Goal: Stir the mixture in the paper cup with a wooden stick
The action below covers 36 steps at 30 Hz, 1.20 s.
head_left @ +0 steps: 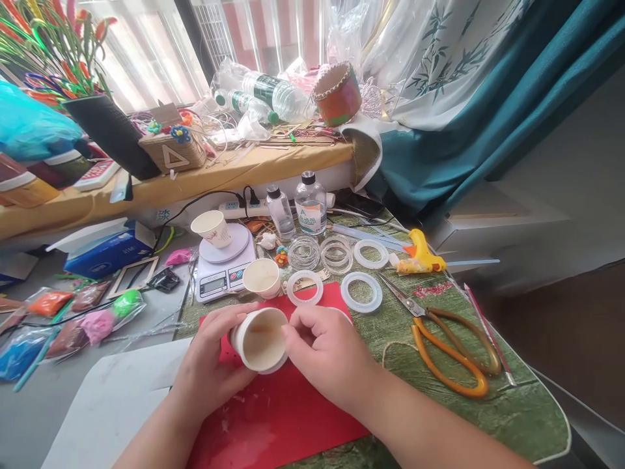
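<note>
My left hand [215, 358] is wrapped round a white paper cup [263, 342], tilted so that its mouth faces me. A faint brownish streak shows inside the cup. At the cup's right rim my right hand [325, 342] is closed in a pinch; whatever its fingers hold is hidden. Both hands are above a red sheet [293, 417]. Just beyond them stand a second paper cup [262, 278] and white ring moulds [361, 292]. A digital scale [222, 277] carries a third paper cup [211, 229].
Scissors [430, 316] with orange handles and a yellow glue gun [422, 254] lie on the right. Clear rings [303, 253] and two clear bottles [311, 205] are behind the cups. Bags of coloured clay [97, 326] and a blue box [110, 251] are on the left.
</note>
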### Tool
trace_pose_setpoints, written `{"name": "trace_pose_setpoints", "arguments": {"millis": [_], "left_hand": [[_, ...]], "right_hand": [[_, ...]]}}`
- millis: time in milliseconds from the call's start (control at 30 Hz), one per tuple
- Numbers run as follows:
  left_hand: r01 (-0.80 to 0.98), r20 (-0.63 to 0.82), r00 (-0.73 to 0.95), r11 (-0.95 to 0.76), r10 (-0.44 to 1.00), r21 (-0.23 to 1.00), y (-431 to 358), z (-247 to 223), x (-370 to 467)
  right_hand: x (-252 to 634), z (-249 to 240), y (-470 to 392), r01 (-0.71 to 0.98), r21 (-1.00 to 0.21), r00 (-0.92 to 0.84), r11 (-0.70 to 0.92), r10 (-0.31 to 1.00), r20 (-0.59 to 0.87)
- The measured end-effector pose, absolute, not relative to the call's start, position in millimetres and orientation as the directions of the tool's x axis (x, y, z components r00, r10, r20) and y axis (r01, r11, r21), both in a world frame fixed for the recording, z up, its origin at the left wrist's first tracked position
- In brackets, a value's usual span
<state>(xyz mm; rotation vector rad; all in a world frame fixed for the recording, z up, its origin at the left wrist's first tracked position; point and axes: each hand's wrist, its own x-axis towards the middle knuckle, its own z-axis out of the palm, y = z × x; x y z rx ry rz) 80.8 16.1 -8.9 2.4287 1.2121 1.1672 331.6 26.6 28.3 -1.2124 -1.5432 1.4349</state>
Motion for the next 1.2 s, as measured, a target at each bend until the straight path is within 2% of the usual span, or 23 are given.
{"name": "trace_pose_setpoints", "arguments": {"millis": [333,433,533,667,767,1033,1200], "left_hand": [[0.599,0.562,0.35,-0.64,0.75,0.481,15.3,-8.1,81.1],[0.605,0.557,0.356,-0.639,0.751,0.475,14.7,-8.4,81.0],[0.606,0.555,0.356,-0.638,0.752,0.476,14.7,-8.6,81.0],[0.607,0.551,0.364,-0.64,0.751,0.471,14.7,-8.7,80.6],[0.61,0.544,0.37,-0.638,0.753,0.469,14.5,-9.2,79.6],[0.609,0.552,0.354,-0.634,0.755,0.476,15.1,-9.4,79.7],[0.604,0.547,0.359,-0.635,0.756,0.481,15.5,-7.7,80.6]], "right_hand": [[331.9,30.2,26.2,0.174,-0.984,-0.357,-0.023,0.93,-0.085],[332.1,29.7,25.8,0.208,-0.978,-0.309,0.025,0.95,-0.041],[332.3,29.5,25.7,0.188,-0.982,-0.33,-0.022,0.94,-0.084],[332.4,30.6,25.8,0.202,-0.979,-0.324,0.01,0.944,-0.057],[332.5,31.4,25.8,0.165,-0.986,-0.366,-0.025,0.927,-0.084],[333.5,31.1,25.4,0.209,-0.978,-0.302,0.003,0.951,-0.062],[333.5,31.2,27.0,0.186,-0.982,-0.336,-0.028,0.937,-0.091]]}}
